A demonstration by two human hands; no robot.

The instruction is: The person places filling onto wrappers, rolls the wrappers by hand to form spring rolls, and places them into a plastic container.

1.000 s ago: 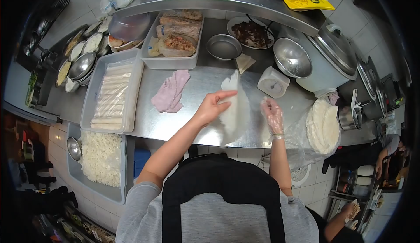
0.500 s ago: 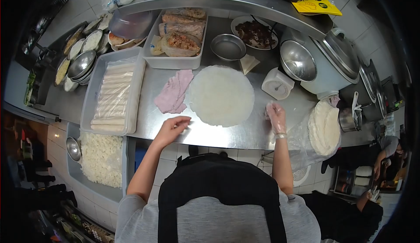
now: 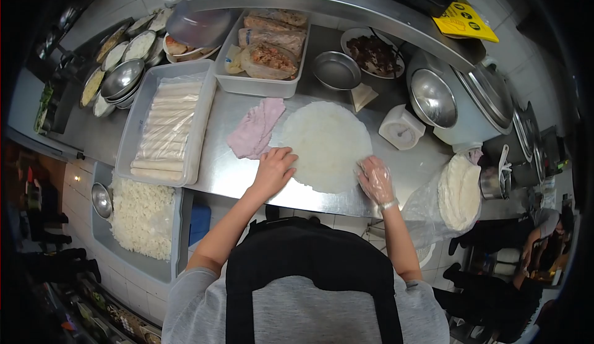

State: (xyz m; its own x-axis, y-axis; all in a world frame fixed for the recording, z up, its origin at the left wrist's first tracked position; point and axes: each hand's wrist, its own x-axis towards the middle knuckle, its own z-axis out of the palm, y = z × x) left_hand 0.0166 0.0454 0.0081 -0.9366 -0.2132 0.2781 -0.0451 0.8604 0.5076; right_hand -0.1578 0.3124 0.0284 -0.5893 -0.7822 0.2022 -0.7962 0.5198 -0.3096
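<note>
A large, thin, round white sheet, like a spring roll wrapper (image 3: 325, 145), lies flat on the steel counter in front of me. My bare left hand (image 3: 275, 169) rests at its lower left edge, fingers slightly bent and apart. At its lower right edge is my right hand (image 3: 375, 180) in a clear plastic glove, with the fingers spread. Neither hand holds anything. Just above my left hand lies a crumpled pink cloth (image 3: 256, 129). To the right, a stack of similar white sheets (image 3: 459, 192) sits on clear plastic.
A plastic tub (image 3: 206, 135) of white rolls stands left, below a tub (image 3: 257, 85) of bagged filling. A metal bowl (image 3: 336, 70), a plate of dark food (image 3: 373, 53) and a kitchen scale (image 3: 402, 127) stand behind. Shredded white food (image 3: 142, 220) fills a lower-left bin.
My right hand has moved left to the sheet's edge. My left hand has moved right and up to its other edge, and the camera view has shifted slightly.
</note>
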